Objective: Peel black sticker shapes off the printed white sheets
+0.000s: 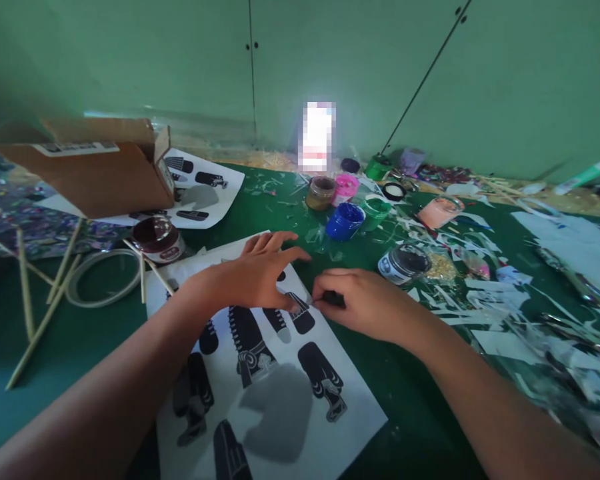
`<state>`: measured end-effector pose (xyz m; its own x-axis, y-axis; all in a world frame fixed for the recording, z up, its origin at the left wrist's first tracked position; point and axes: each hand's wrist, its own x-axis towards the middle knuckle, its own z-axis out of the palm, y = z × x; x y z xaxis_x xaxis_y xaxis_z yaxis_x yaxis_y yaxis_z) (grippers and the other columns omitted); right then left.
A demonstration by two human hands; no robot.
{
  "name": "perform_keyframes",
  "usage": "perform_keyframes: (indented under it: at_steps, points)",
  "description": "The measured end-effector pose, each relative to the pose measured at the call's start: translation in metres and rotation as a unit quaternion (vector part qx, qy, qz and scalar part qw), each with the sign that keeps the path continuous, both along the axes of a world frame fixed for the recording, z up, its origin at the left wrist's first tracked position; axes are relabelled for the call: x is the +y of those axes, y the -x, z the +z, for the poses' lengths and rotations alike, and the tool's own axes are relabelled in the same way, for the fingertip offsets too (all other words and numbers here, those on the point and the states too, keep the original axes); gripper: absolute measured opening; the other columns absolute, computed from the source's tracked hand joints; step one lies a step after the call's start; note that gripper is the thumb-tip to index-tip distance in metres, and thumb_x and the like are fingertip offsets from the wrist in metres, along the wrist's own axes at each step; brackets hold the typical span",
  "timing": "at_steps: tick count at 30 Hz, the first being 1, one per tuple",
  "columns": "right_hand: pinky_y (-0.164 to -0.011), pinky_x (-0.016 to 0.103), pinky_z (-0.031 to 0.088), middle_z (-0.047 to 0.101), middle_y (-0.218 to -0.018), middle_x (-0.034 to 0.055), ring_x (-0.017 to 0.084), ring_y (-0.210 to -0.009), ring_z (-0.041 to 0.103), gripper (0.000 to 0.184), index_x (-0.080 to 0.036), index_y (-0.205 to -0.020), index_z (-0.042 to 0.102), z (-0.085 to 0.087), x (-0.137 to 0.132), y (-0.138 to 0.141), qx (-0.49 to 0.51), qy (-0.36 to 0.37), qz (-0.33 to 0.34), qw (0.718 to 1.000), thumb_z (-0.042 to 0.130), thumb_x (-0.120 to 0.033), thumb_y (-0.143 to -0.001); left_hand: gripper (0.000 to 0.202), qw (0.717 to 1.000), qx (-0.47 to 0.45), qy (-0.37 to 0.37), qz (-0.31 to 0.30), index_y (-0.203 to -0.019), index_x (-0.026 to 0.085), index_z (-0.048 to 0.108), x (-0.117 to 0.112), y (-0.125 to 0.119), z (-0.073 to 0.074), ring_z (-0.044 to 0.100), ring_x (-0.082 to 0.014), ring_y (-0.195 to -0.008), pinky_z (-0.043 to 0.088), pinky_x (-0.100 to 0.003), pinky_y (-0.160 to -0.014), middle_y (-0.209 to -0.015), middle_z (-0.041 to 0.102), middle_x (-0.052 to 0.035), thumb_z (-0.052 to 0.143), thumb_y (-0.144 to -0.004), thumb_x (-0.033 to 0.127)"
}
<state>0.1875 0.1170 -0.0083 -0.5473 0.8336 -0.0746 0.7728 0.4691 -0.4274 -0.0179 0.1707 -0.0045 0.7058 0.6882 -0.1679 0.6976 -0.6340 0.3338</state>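
A white printed sheet (355, 437) with black jointed-limb shapes lies on the green table below my hands. My left hand (253, 277) hovers over its upper part, palm down, with the fingers spread and the thumb apart. It holds nothing. At the sheet's right edge my right hand (355, 297) is closed, thumb and forefinger pinched together. Whatever is between those fingertips is too small or hidden to make out. Left of the sheet is a dark red paint jar (157, 239); a black paint jar (404, 264) stands beyond my right hand.
Behind are open paint jars, one blue (345, 222) and one pink (345, 189), and a bright phone (317, 137). Paper scraps (500, 293) and a craft knife (577, 280) lie right. On the left are a cardboard box (110, 173), sticks (43, 333) and a tape roll (73, 293).
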Motion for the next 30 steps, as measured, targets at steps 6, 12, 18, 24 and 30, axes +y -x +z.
perform_keyframes:
  at_steps: [6,12,18,24,30]
  points:
    - [-0.054,0.024,0.031,0.061,-0.085,-0.0019,0.008,-0.062,0.050,0.006,-0.021,-0.081,0.059,0.0035,-0.0007,-0.0026,-0.008,0.015,0.007,1.000,0.056,-0.017,-0.084,0.083,0.998,0.033,0.060,-0.007,-0.143,0.034,0.031,0.0041,-0.0004,-0.0005,-0.005,-0.0389,-0.143,0.006,-0.058,-0.113,-0.159,0.001,-0.0049,0.064,-0.071,0.058]
    - [-0.055,0.024,0.032,0.060,-0.084,-0.0019,0.009,-0.064,0.051,0.006,-0.021,-0.080,0.059,0.0022,-0.0015,-0.0021,-0.006,0.017,0.008,1.000,0.056,-0.016,-0.083,0.083,0.998,0.034,0.050,-0.008,-0.143,0.034,0.032,0.0039,-0.0012,-0.0005,-0.003,-0.0377,-0.144,0.006,-0.057,-0.113,-0.159,0.004,-0.0050,0.065,-0.070,0.057]
    - [-0.056,0.023,0.033,0.060,-0.084,-0.0024,0.009,-0.067,0.052,0.006,-0.021,-0.080,0.059,0.0016,-0.0021,-0.0035,0.000,0.014,0.008,1.000,0.057,-0.016,-0.082,0.084,0.998,0.030,0.056,0.002,-0.142,0.033,0.034,0.0033,-0.0027,0.0005,-0.002,-0.0379,-0.144,0.006,-0.056,-0.114,-0.159,0.006,-0.0045,0.067,-0.068,0.056]
    - [-0.056,0.023,0.033,0.060,-0.083,-0.0020,0.009,-0.065,0.052,0.007,-0.021,-0.079,0.060,0.0014,-0.0029,-0.0023,-0.004,0.018,0.008,1.000,0.057,-0.015,-0.082,0.083,0.998,0.034,0.061,0.000,-0.142,0.035,0.033,0.0030,-0.0023,0.0019,-0.004,-0.0378,-0.144,0.005,-0.057,-0.114,-0.159,0.004,-0.0033,0.065,-0.069,0.057]
    - [-0.054,0.024,0.032,0.060,-0.086,-0.0015,0.009,-0.064,0.052,0.008,-0.021,-0.081,0.060,0.0043,-0.0057,0.0013,-0.042,0.000,0.009,0.999,0.057,-0.014,-0.081,0.082,0.998,0.032,0.050,-0.009,-0.143,0.034,0.033,0.0039,-0.0011,-0.0026,-0.003,-0.0360,-0.144,0.004,-0.057,-0.113,-0.159,0.004,-0.0055,0.063,-0.071,0.058]
